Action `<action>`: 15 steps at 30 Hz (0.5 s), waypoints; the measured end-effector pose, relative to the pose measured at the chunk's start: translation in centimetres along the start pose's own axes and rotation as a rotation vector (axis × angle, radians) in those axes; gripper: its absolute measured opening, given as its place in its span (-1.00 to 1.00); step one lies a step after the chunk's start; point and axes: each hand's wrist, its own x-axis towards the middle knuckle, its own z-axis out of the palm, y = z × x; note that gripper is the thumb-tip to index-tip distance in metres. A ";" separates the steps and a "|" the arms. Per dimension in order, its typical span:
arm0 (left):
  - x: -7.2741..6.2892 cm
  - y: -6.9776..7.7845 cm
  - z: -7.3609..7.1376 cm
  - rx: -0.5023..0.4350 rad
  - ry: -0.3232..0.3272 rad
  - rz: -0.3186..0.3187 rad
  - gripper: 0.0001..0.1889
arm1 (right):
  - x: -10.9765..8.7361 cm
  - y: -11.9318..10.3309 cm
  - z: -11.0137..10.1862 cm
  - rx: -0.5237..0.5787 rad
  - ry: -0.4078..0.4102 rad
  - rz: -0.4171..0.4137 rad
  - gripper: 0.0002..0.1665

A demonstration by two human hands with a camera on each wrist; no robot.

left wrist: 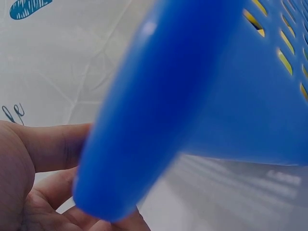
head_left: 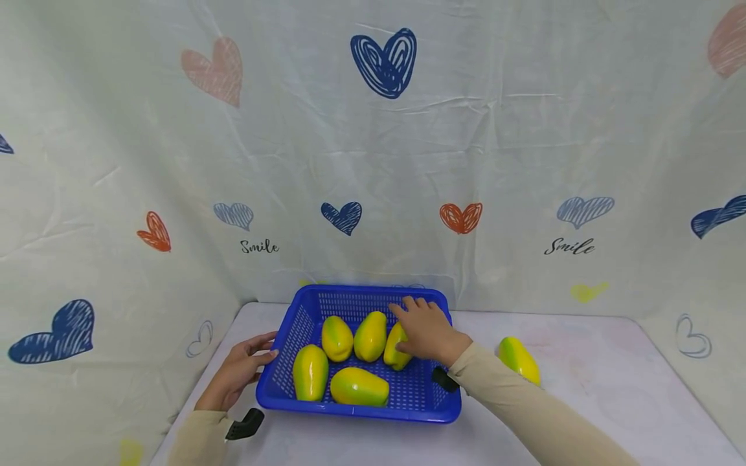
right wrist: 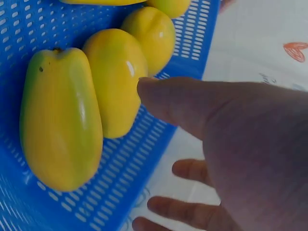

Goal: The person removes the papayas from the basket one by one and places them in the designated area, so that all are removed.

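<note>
My right hand (head_left: 428, 331), fingers spread and empty, hovers over the right side of the blue basket (head_left: 355, 411). The lone yellow-green fruit (head_left: 517, 358) lies right of it on the counter (head_left: 612, 378), long axis slanting from far left to near right. My left hand (head_left: 237, 369), farther from that fruit, grips the basket's left rim (head_left: 266, 378).

The basket (head_left: 355, 410) sat on the table (head_left: 612, 375), with the cloth (head_left: 524, 129) behind it. In the basket, three fruits (head_left: 370, 336) made a row at the back, and in front of them one fruit (head_left: 311, 373) lay on the left with another (head_left: 359, 387) to its right. The left hand (head_left: 241, 366) was at the basket's left edge, the right hand (head_left: 428, 329) was over the row's right end, and one more fruit (head_left: 517, 359) lay on the table, right of the basket.
</note>
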 end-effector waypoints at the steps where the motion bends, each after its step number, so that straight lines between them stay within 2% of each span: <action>1: 0.0 0.0 0.0 0.000 0.001 0.000 -0.42 | 0.1 -0.1 0.2 0.000 -0.005 0.015 -0.14; 15: 0.2 -0.2 0.1 -0.008 0.013 -0.003 -0.43 | 1.3 -1.4 2.5 0.015 -0.079 0.173 0.00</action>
